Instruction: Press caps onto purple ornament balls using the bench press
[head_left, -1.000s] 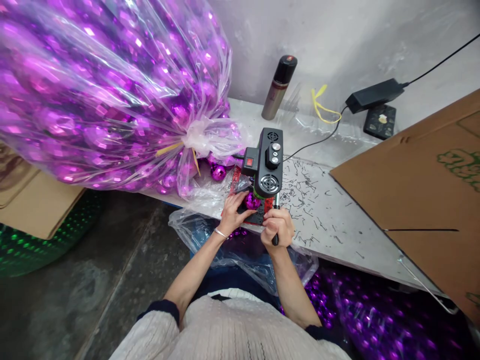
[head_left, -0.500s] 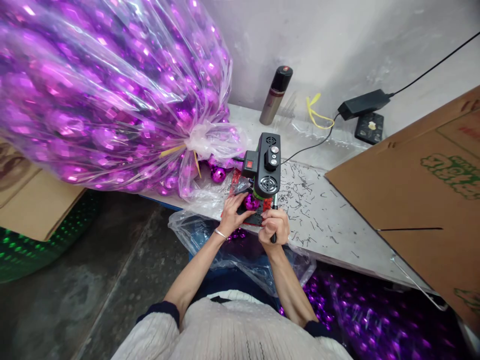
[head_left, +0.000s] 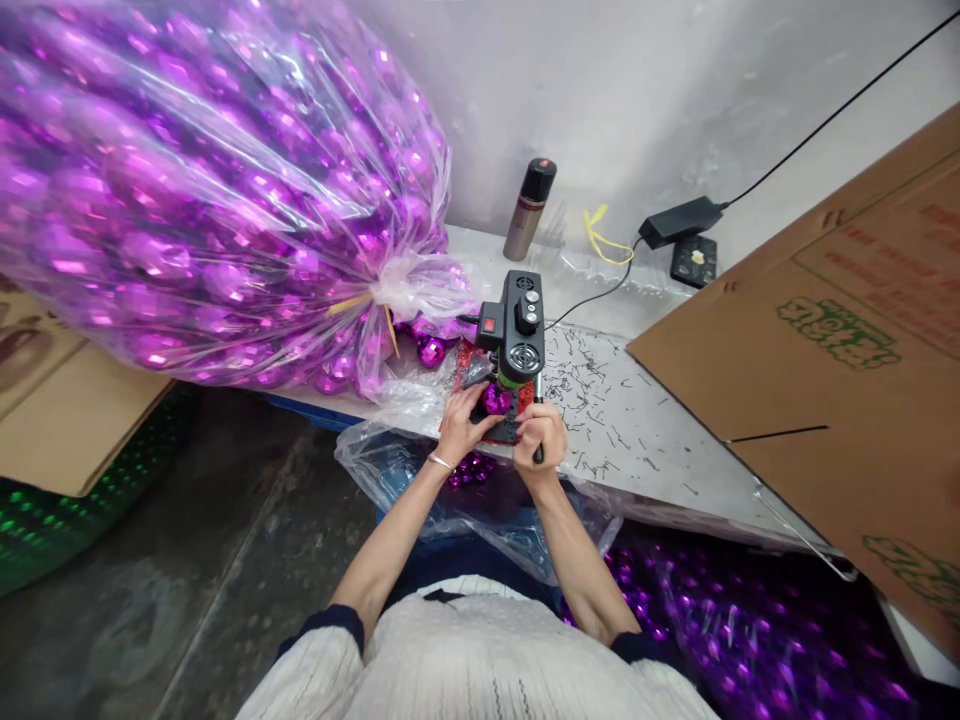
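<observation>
A small black bench machine (head_left: 517, 330) with a red switch stands at the front of a white table (head_left: 660, 470). Under its head sits a shiny purple ball (head_left: 495, 398) on a red base. My left hand (head_left: 461, 425) is curled round the ball's left side and holds it in place. My right hand (head_left: 541, 438) is closed round the machine's black lever handle (head_left: 538, 455), just right of the ball.
A huge clear bag of purple balls (head_left: 210, 200) lies at the left, loose balls (head_left: 431, 350) beside its knot. Small black clippings (head_left: 600, 390) litter the table. A spray can (head_left: 529, 196), power adapter (head_left: 679, 222) and cardboard box (head_left: 840, 340) stand behind and right. More bagged balls (head_left: 750, 640) lie below.
The view has tilted back and shifted, so table and hands look smaller and farther. Both hands keep the same hold on ball and lever.
</observation>
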